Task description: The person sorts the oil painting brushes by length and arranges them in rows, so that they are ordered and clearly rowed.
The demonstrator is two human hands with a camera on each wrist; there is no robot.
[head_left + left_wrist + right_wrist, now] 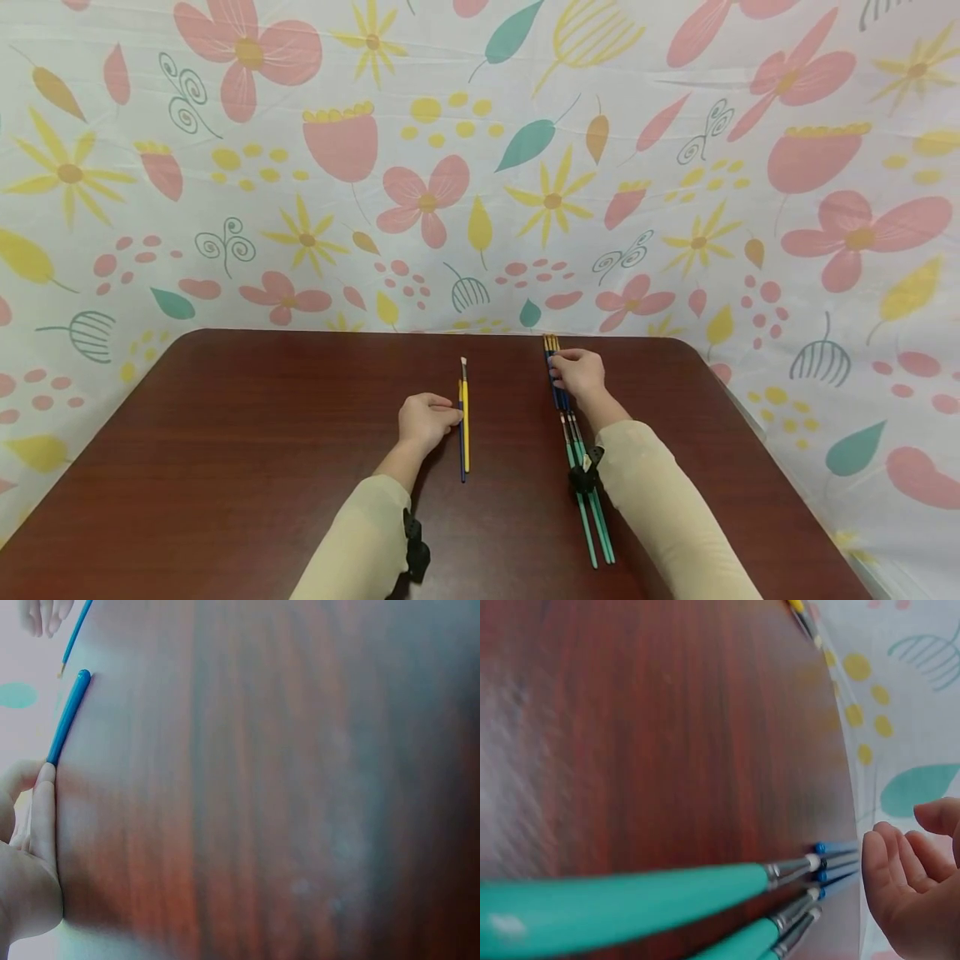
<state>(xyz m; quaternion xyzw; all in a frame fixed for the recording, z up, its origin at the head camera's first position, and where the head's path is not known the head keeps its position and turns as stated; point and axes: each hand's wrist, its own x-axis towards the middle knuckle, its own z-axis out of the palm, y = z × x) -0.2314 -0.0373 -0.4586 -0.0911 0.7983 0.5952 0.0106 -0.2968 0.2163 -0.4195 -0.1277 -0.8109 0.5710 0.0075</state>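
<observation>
My left hand (pixel 426 423) pinches a slim blue paintbrush (pixel 462 454) near the middle of the table. Its rounded blue handle end (pixel 75 697) sticks out past the fingertips in the left wrist view. Right alongside lies a yellow-handled paintbrush (pixel 466 425) with a pale tip pointing away from me. My right hand (pixel 579 373) is over a row of blue paintbrushes (pixel 557 392) with gold-coloured far ends, at the table's back edge. In the right wrist view its fingers (pixel 889 862) are loosely bent, the thumb stands apart, and the handle ends (pixel 822 876) show just short of them.
Three green paintbrushes (pixel 592 508) lie below the blue ones, tips toward them, under the black wrist strap (pixel 585 473) in the head view. The brown wooden table (pixel 225 467) ends at a flower-patterned cloth (pixel 480 167).
</observation>
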